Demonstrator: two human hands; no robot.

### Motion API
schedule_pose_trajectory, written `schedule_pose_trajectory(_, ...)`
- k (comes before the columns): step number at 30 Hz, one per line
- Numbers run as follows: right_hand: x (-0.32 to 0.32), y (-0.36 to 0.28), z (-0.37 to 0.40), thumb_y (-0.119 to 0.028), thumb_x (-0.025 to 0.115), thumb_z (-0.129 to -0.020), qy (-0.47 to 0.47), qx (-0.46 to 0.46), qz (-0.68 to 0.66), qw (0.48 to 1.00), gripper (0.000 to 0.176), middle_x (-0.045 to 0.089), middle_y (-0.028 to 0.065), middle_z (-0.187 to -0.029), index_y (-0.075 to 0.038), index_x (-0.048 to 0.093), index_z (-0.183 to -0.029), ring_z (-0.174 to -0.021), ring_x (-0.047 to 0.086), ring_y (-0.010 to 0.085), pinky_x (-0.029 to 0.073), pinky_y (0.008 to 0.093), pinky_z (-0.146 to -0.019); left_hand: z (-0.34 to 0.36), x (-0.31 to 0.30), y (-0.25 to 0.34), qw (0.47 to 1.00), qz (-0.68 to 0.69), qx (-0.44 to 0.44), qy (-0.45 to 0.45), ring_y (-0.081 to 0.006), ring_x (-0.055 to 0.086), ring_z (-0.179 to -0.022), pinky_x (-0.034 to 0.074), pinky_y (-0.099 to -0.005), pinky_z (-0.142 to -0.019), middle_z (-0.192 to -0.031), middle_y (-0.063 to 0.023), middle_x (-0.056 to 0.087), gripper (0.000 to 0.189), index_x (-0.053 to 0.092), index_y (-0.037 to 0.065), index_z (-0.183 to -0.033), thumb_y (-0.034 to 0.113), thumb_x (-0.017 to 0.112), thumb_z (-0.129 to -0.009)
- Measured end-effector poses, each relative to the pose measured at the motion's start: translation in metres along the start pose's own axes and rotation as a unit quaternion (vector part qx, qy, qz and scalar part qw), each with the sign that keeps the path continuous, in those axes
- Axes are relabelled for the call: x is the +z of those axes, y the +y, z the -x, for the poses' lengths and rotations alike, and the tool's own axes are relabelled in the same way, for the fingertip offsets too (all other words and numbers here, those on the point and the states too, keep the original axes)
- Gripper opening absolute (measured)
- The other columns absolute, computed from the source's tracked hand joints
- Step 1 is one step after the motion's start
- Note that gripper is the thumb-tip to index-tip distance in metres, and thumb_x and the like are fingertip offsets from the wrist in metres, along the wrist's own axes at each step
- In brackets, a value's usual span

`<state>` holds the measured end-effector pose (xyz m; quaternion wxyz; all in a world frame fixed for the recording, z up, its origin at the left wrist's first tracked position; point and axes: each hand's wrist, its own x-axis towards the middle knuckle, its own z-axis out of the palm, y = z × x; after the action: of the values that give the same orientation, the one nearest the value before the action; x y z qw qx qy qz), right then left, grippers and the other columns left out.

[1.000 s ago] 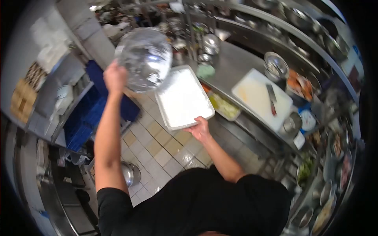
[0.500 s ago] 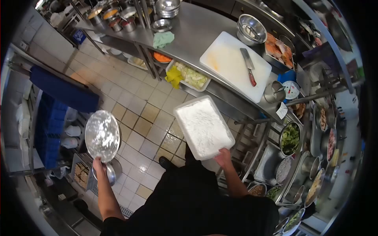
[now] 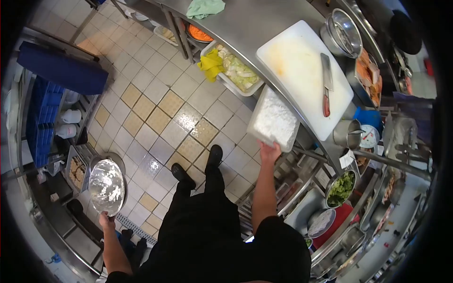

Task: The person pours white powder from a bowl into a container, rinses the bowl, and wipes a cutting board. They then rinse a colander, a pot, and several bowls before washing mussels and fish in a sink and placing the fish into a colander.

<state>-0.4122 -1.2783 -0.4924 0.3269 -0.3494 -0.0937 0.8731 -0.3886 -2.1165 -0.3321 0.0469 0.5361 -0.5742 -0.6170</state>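
A round metal bowl (image 3: 107, 186) with white powdery residue inside is held at its lower rim by my left hand (image 3: 107, 220), away from my body over the floor. My right hand (image 3: 270, 152) grips the near edge of a white rectangular tub (image 3: 274, 120) full of white powder. The far part of the tub lies under the edge of the steel counter (image 3: 236, 23), which hides some of it. Above it on the counter lies a white cutting board (image 3: 302, 70) with a knife (image 3: 326, 78) on it.
A basket of cut cabbage (image 3: 238, 73) with a yellow cloth (image 3: 211, 65) sits on the lower shelf. Nested metal bowls (image 3: 340, 35) and a tray of salmon (image 3: 369, 78) stand beyond the board. Blue crates (image 3: 45, 122) are at the left; a bowl of greens (image 3: 340, 189) is at the right.
My right hand has brought the white tub to the counter's edge, partly under it. The bowl in my left hand is lower and farther left. The view has shifted.
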Motion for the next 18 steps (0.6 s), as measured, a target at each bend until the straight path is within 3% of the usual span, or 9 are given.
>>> schedule_pose_trajectory(6,0.027,0.027,-0.113,-0.015,0.059,-0.075,-0.013,0.033,0.000,0.999,0.060,0.052,0.0164,-0.128,-0.003,0.044,-0.132,-0.116,0.050,0.0360,0.041,0.0574,-0.096,0.051,0.010,0.014,1.000,0.010,-0.002,0.028,-0.0326,0.062,-0.088,0.056,-0.0493,-0.077,-0.098,-0.0134,0.058,0.027,0.053,-0.002,-0.101,0.007,0.051,-0.076)
schedule_pose_trajectory(7,0.034,0.032,-0.124,-0.015,0.054,-0.080,0.038,0.031,0.019,0.999,0.053,0.053,0.0165,-0.127,-0.003,0.046,-0.131,-0.114,0.052,0.0362,0.044,0.0548,-0.096,0.052,0.012,0.016,0.999,0.016,-0.006,0.031,-0.0324,0.063,-0.088,0.057,-0.0488,-0.077,-0.099,-0.0132,0.058,0.028,0.053,-0.002,-0.102,0.007,0.051,-0.076)
schedule_pose_trajectory(11,0.029,0.040,-0.180,-0.019,0.045,-0.092,-0.001,0.115,0.005,0.993,0.041,0.055,0.0187,-0.125,-0.003,0.048,-0.129,-0.111,0.055,0.0376,0.046,0.0517,-0.097,0.069,0.027,0.019,0.999,0.008,-0.016,0.032,-0.0327,0.064,-0.093,0.056,-0.0486,-0.081,-0.105,-0.0136,0.060,0.039,0.053,-0.002,-0.113,0.004,0.050,-0.075)
schedule_pose_trajectory(13,0.039,0.041,-0.178,-0.035,0.051,-0.094,0.008,0.114,0.033,0.993,0.048,0.054,0.0196,-0.125,-0.003,0.049,-0.129,-0.110,0.055,0.0388,0.043,0.0550,-0.099,0.068,0.030,0.016,0.999,0.027,-0.011,-0.022,-0.0314,0.064,-0.096,0.055,-0.0476,-0.085,-0.109,-0.0136,0.061,0.042,0.053,0.000,-0.119,0.004,0.051,-0.077)
schedule_pose_trajectory(14,0.012,0.037,-0.204,-0.044,0.054,-0.092,-0.025,0.166,-0.010,0.986,0.060,0.051,0.0202,-0.129,-0.004,0.042,-0.135,-0.111,0.054,0.0399,0.039,0.0562,-0.102,0.069,0.032,0.012,0.993,0.077,0.003,-0.087,-0.0300,0.064,-0.096,0.054,-0.0474,-0.086,-0.106,-0.0116,0.062,0.035,0.055,0.002,-0.115,0.004,0.050,-0.080)
schedule_pose_trajectory(15,-0.022,0.038,-0.222,-0.053,0.056,-0.090,-0.051,0.226,-0.051,0.972,0.073,0.048,0.0209,-0.132,-0.005,0.035,-0.141,-0.111,0.054,0.0411,0.035,0.0573,-0.105,0.017,-0.002,-0.013,0.997,0.055,0.033,-0.032,-0.0253,0.062,-0.096,0.051,-0.0463,-0.086,-0.096,-0.0082,0.062,0.022,0.060,0.006,-0.103,0.009,0.050,-0.084)
schedule_pose_trajectory(16,-0.014,0.035,-0.199,-0.063,0.059,-0.083,-0.039,0.226,0.005,0.973,0.097,0.049,0.0211,-0.129,-0.007,0.015,-0.148,-0.108,0.054,0.0416,0.028,0.0565,-0.109,0.018,0.000,-0.012,0.994,0.012,0.046,-0.094,-0.0229,0.060,-0.092,0.049,-0.0449,-0.084,-0.090,-0.0066,0.061,0.015,0.061,0.007,-0.095,0.009,0.052,-0.083)
schedule_pose_trajectory(17,0.045,0.034,-0.130,-0.067,0.057,-0.083,0.122,0.171,0.054,0.976,0.103,0.053,0.0172,-0.119,-0.009,0.003,-0.150,-0.101,0.053,0.0376,0.029,0.0546,-0.109,0.004,-0.006,-0.017,0.995,-0.010,0.060,-0.083,-0.0221,0.059,-0.085,0.050,-0.0416,-0.077,-0.084,-0.0061,0.059,0.010,0.060,0.007,-0.088,0.008,0.056,-0.080)
schedule_pose_trajectory(18,0.020,0.031,-0.132,-0.068,0.056,-0.082,0.113,0.226,0.050,0.966,0.105,0.047,0.0170,-0.129,-0.010,0.001,-0.150,-0.109,0.050,0.0377,0.028,0.0523,-0.111,0.015,0.022,-0.011,0.996,0.018,0.050,-0.073,-0.0231,0.061,-0.080,0.052,-0.0416,-0.069,-0.082,-0.0063,0.059,0.011,0.060,0.006,-0.089,0.006,0.056,-0.079)
